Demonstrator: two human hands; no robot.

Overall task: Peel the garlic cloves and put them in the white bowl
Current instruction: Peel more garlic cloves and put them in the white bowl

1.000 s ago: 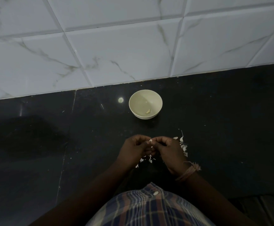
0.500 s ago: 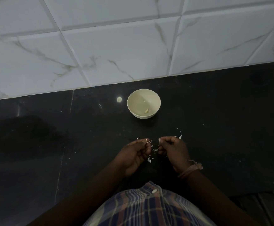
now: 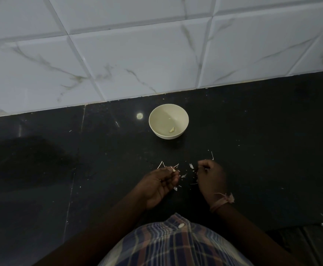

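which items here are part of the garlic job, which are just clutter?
Job: white bowl, peeled clove inside it, left hand pinching garlic, right hand curled.
Clutter: skin scraps on black counter, tiled wall, wrist thread.

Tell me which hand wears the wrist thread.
The right hand: a frayed pinkish thread circles its wrist. The left hand has a bare wrist.
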